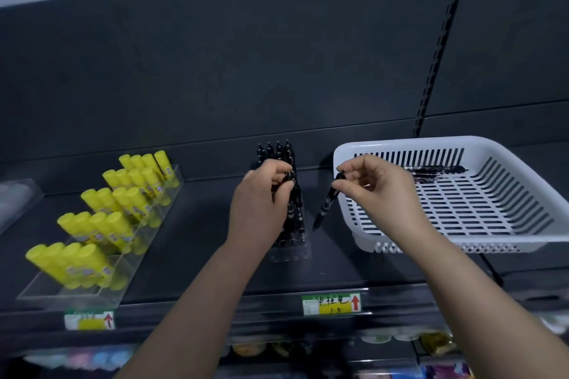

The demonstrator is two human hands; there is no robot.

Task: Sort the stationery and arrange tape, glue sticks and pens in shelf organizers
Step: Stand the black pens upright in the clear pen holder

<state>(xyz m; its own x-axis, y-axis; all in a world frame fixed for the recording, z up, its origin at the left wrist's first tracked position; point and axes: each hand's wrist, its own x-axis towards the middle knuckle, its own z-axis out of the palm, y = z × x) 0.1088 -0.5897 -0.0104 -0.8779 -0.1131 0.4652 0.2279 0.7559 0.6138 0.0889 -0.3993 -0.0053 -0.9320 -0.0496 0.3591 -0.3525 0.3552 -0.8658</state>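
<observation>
My right hand (378, 188) pinches a black pen (331, 194) near its top between thumb and forefinger. The other fingers are loosely curled. The pen hangs tip down and tilted, in the gap between the clear pen holder (291, 252) and the white basket (400, 144), just off the basket's near left corner.

My left hand (264, 197) is at the pen holder with its fingers curled round the top of an upright pen (289, 177) among the standing pens (277, 151). These black pens fill the holder in rows that step up toward the back. The hand hides much of the middle rows.

The basket sits on the dark shelf (191, 240) to the right of the holder, and a few loose pens (431, 171) lie along its far wall.

On the left of the shelf, well apart from the pens, yellow glue sticks (117, 203) stand in rows in a clear stepped organizer (77, 295).

On the shelf's front edge, a green and yellow price label (334, 304) with a red arrow sits below the pen holder. A second label (89, 320) sits below the glue sticks. The goods on the shelf below are too blurred to name.
</observation>
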